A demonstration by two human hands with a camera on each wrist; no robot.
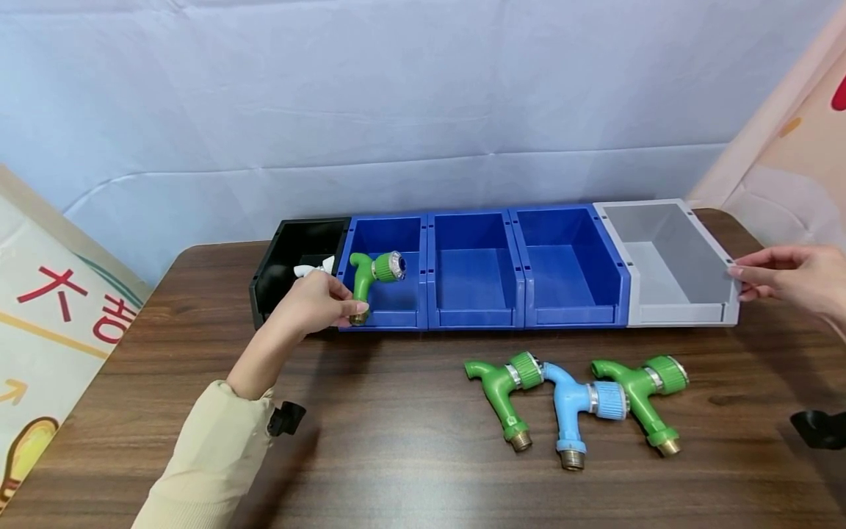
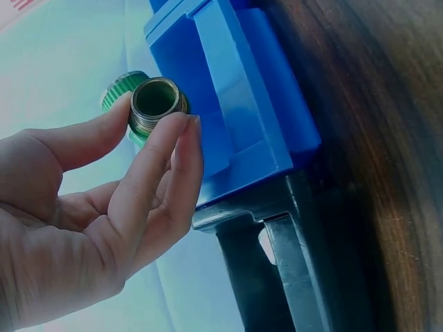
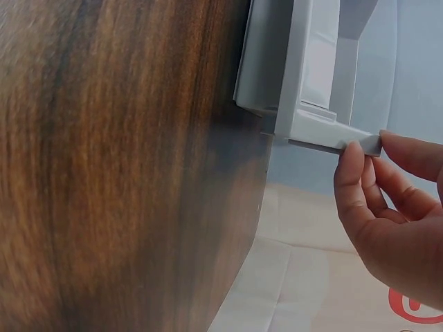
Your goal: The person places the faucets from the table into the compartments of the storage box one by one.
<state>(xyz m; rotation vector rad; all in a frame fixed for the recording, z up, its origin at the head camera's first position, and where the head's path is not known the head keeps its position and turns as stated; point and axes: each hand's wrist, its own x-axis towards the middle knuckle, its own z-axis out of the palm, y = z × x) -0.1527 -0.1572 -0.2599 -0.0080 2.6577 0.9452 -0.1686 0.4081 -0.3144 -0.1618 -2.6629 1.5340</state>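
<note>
My left hand [image 1: 317, 301] pinches a green tap [image 1: 363, 283] by its threaded brass end and holds it upright over the front of the leftmost blue bin [image 1: 395, 319]. In the left wrist view, thumb and fingertips of the hand [image 2: 104, 200] close round the threaded end [image 2: 156, 100]. A white tap [image 1: 313, 268] lies in the black bin [image 1: 264, 283], partly behind the hand. At the far right, my right hand [image 1: 793, 275] grips the side rim of the grey bin [image 1: 681, 314]; the right wrist view shows the fingers of this hand [image 3: 394, 200] pinching the bin's corner [image 3: 311, 131].
Two more blue bins, the middle one [image 1: 476, 319] and the right one [image 1: 575, 316], stand in the joined row. In front lie a green tap [image 1: 504, 397], a light blue tap [image 1: 570, 411] and another green tap [image 1: 644, 397] on the wooden table [image 1: 396, 455]. A pale cloth [image 1: 396, 88] hangs behind.
</note>
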